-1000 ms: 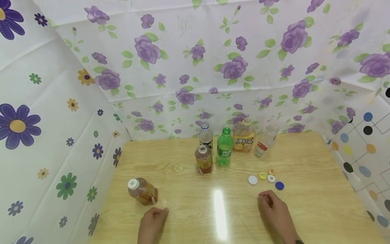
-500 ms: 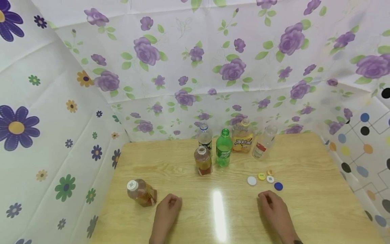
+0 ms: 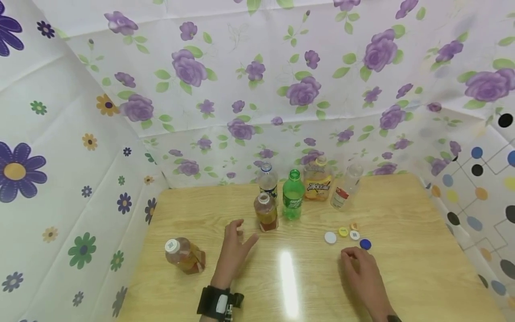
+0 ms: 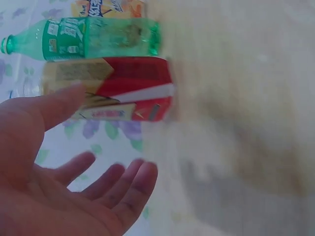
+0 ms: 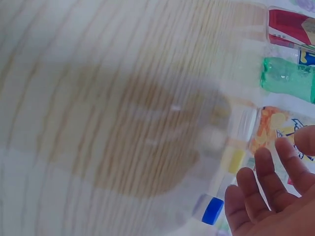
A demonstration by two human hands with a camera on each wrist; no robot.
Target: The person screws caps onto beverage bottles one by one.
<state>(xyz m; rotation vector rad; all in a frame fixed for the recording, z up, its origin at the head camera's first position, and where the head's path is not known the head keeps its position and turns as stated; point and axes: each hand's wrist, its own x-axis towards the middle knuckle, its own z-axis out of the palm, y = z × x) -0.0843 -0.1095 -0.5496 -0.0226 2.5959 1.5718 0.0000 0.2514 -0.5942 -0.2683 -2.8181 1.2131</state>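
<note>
My left hand reaches over the table with thumb and fingers spread, just left of an uncapped amber bottle. In the left wrist view, the thumb overlaps that bottle's red and gold label; whether they touch cannot be told. Beside it stands an uncapped green bottle. Farther left stands another amber bottle with a white cap. My right hand rests near the bottle caps, its fingers loosely curled around nothing. Nearest to it lies a blue cap, with a white cap and a yellow cap beyond.
Behind stand a clear bottle with a blue neck ring, an orange-labelled bottle and a clear red-labelled bottle. An orange cap and a smaller white cap lie together. Flowered cloth closes off the table's back.
My left hand has moved forward and right, from beside the capped amber bottle to the uncapped one, and its fingers have spread. The right hand has stayed almost still.
</note>
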